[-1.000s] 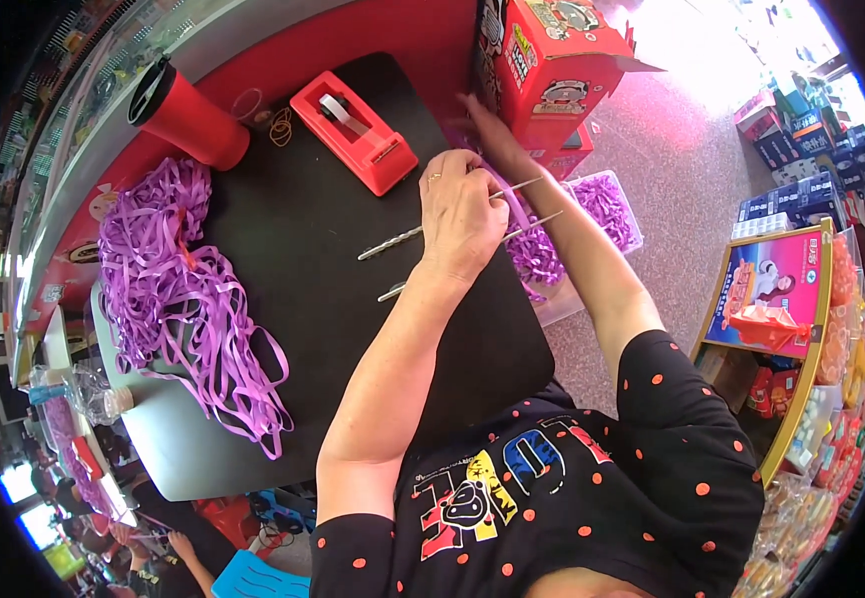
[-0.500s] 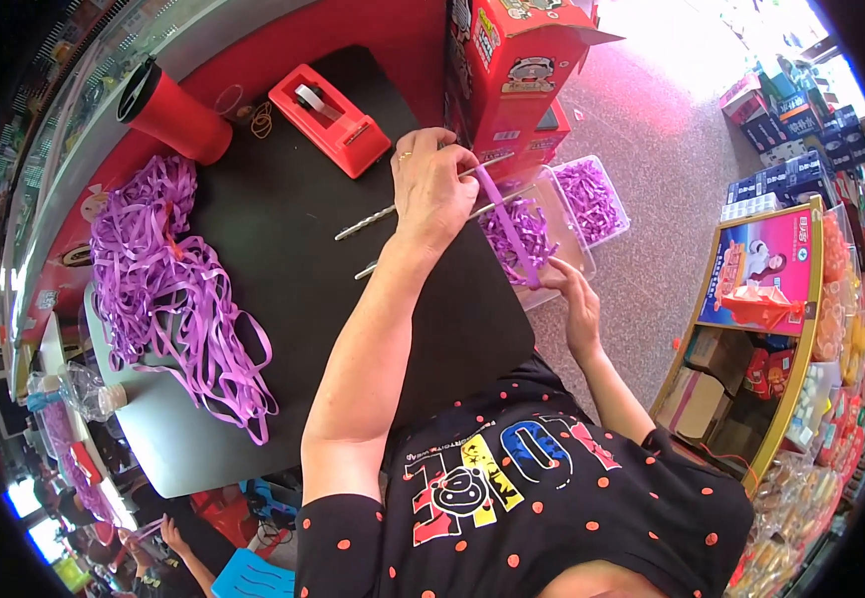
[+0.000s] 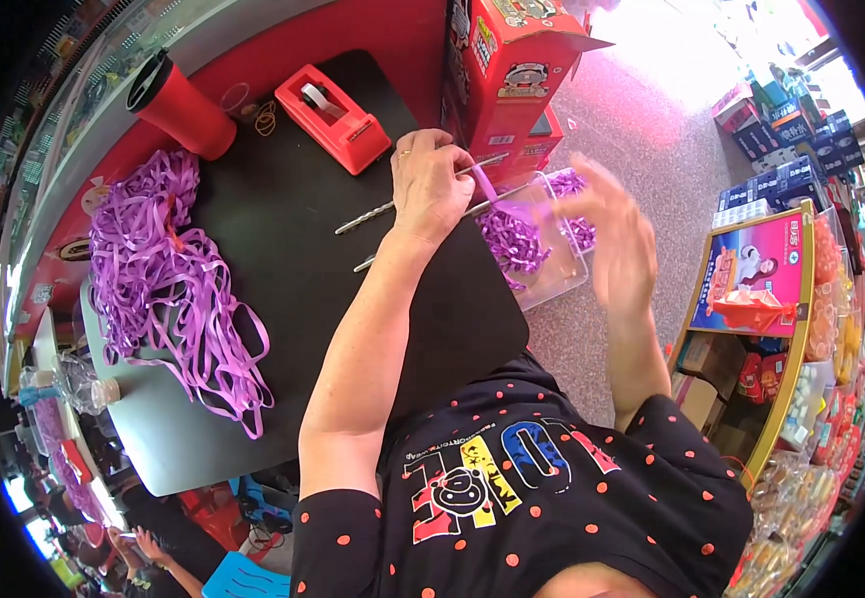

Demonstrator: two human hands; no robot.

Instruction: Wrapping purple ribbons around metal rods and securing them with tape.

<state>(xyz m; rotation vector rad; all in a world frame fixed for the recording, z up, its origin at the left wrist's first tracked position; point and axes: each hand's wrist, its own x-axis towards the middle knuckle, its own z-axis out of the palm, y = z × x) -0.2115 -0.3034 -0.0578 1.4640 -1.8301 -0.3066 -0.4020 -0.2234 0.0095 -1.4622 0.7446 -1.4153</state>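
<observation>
My left hand (image 3: 431, 187) is closed at the right edge of the black table (image 3: 303, 259), pinching a twisted metal rod (image 3: 363, 218). A second thin rod (image 3: 365, 265) runs below it, partly hidden under my forearm. Purple ribbon (image 3: 483, 183) comes off the rod beside my left fingertips and stretches toward my right hand (image 3: 607, 224). Motion smears that hand, so its grip on the ribbon cannot be made out. Beneath it stands a clear plastic box (image 3: 564, 282) with curled purple ribbon pieces (image 3: 514, 242). More curled pieces (image 3: 564, 182) show behind my right hand.
A large heap of purple ribbon (image 3: 158, 259) lies on the table's left side. Along the far edge are a red tape dispenser (image 3: 338, 125), rubber bands (image 3: 265, 120) and a red tumbler (image 3: 188, 110). Red cartons (image 3: 512, 80) stand beyond; a display shelf (image 3: 751, 269) is at right.
My right hand has lifted away from the ribbon's near end, moving up and right over the boxes. My left hand stays in place on the rod.
</observation>
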